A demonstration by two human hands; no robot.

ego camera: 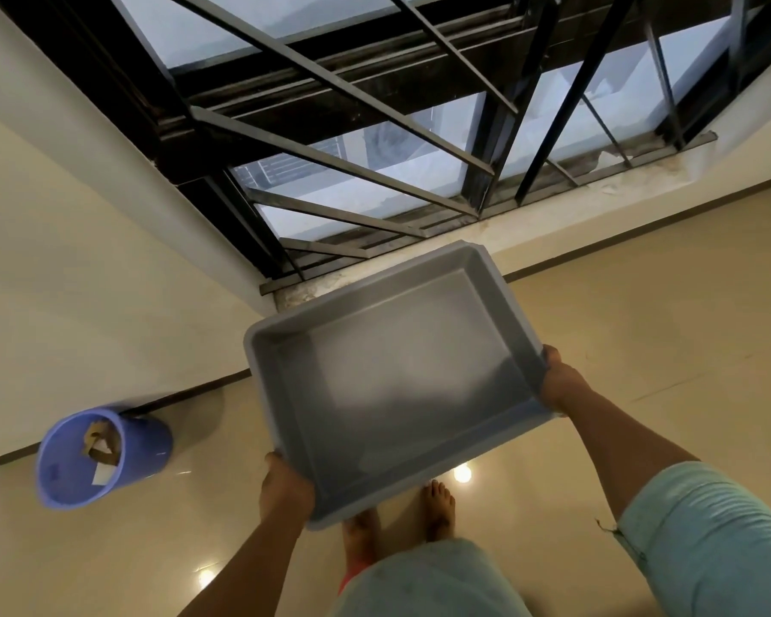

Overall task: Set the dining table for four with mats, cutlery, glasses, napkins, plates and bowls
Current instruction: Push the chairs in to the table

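In the head view, you stood barefoot on the glossy tiled floor (642, 349) and carried a grey plastic tub (397, 376) in front of you, empty as far as the blur let it be judged. Your left hand (286, 487) gripped the tub's near corner at about 7 o'clock, its fingers curled under the rim and out of sight; your right hand (559, 385) gripped the side at about 3 o'clock in the same way, so both were clenched on the tub and neither was released. The tub hung tilted, its far corner toward the barred window (375, 140) at 12 o'clock. A blue bin (103, 456) with scraps of paper stood near the wall at 9 o'clock, well apart from you. No table, mats, cutlery, glasses, napkins, plates or bowls showed here, so where they lay could not be told. The step in hand looked like carrying the tub, probably to fetch the tableware or to put it away once unloaded; how far the task stood could not be judged. To do it well, you needed to level the tub, keep both grips under the rim, and watch your footing on that shiny floor.
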